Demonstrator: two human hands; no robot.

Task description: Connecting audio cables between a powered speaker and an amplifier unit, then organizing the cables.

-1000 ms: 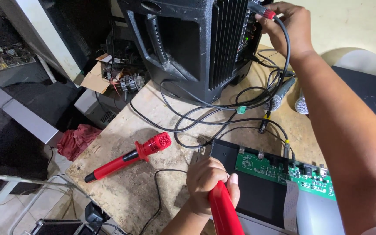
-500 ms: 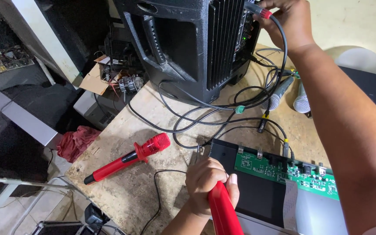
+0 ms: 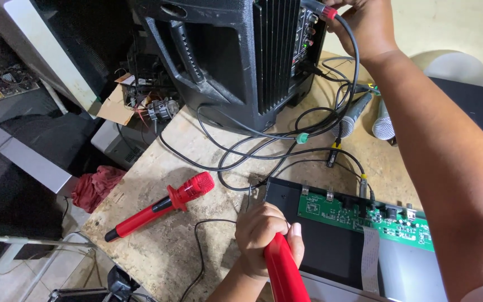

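The black speaker cabinet (image 3: 236, 56) stands at the far edge of the chipboard table (image 3: 169, 246), and everything else sits in relation to it. The right hand (image 3: 364, 28) reaches across to the cabinet's rear panel at the top right, fingers curled around a grey cable plug with a red collar (image 3: 322, 10) pressed at the panel's sockets; how tightly the fingers pinch cannot be told, as the hand is cut by the frame edge. The grey cable (image 3: 353, 61) drops from that plug down the cabinet's right side into a tangle of black leads (image 3: 264, 151) lying in front of the cabinet's base. Nearer than the cabinet, at the table's front edge, the left hand (image 3: 266, 235) is closed in a full fist around a red microphone handle (image 3: 283, 274), whose head is hidden inside the fist. A second red microphone (image 3: 160, 204) lies loose on the table in front and to the left of the cabinet, well apart from both hands. To the right of the fist lies an open black chassis with a green circuit board (image 3: 364, 215). Two silver-headed microphones (image 3: 367, 114) rest to the right of the cabinet, partly behind the right forearm. A red rag (image 3: 96, 187) hangs below the table's left edge
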